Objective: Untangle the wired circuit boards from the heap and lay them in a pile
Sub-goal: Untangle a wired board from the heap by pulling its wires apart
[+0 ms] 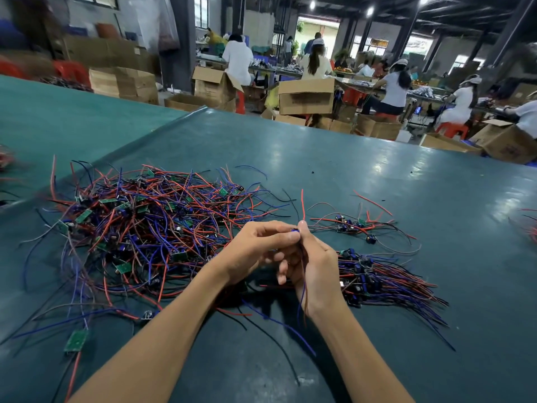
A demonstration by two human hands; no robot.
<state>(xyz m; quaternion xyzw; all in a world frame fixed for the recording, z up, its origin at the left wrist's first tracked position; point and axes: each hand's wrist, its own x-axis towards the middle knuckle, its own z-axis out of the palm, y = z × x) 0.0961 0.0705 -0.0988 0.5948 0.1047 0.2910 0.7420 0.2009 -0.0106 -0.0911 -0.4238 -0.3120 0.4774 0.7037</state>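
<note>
Left hand (255,251) and right hand (312,266): met above the counter (348,175), fingertips of both pinched on one small circuit board (295,230). Its red wire rose straight up; blue and red wires hung down past the right palm. Heap (151,225): tangled, left of the hands. Pile (377,280): just right of them, boards near the hands, wires fanned rightward. Small cluster (351,225): beyond the pile.

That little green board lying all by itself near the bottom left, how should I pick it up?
Probably by the two long edges of the small green rectangular circuit board, coming straight down from above. It lies flat on the dark green table, apart from the tangled heap of red and blue wired boards, so nothing blocks its sides. Pulling its red wire instead could strain the joint.
</note>
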